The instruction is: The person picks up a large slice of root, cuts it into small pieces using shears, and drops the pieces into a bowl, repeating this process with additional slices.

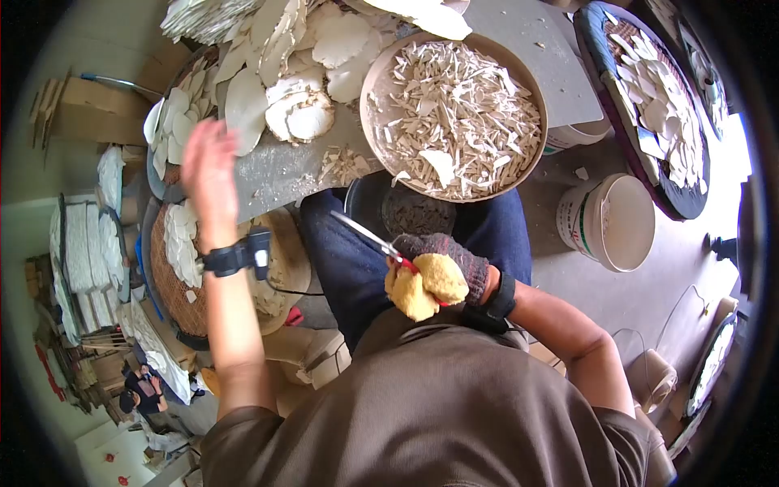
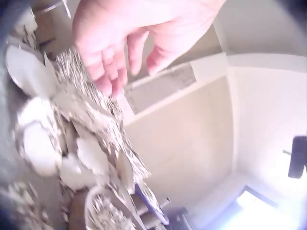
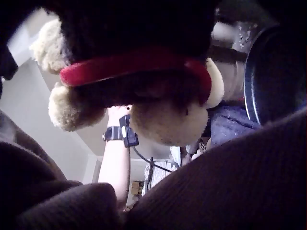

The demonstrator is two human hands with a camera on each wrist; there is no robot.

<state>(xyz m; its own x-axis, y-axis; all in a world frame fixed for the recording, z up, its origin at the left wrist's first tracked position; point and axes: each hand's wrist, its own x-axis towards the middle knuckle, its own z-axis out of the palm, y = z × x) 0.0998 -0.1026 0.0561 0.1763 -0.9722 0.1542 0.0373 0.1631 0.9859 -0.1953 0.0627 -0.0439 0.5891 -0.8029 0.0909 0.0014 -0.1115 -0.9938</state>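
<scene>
My bare left hand [image 1: 213,170] is raised over the left side of the table, its fingers loosely extended. It holds nothing in the left wrist view, where the hand [image 2: 139,38] hangs above piled white flat pieces. Thin rounded white pieces [image 1: 243,105] lie just right of it in the head view. Close to my torso, my gloved right hand [image 1: 446,247] grips scissors [image 1: 365,233], blades pointing up and left. Yellow spongy lumps [image 1: 414,296] surround the red handle, and the right wrist view shows the red handle [image 3: 134,67] against the dark glove.
A round tray [image 1: 535,150] of cut white strips rests at the table's front edge, partly over my lap. Beneath it is a dark tub [image 1: 361,203]. A white bucket [image 1: 574,223] stands at right. Racks of white pieces [image 1: 665,105] flank both sides.
</scene>
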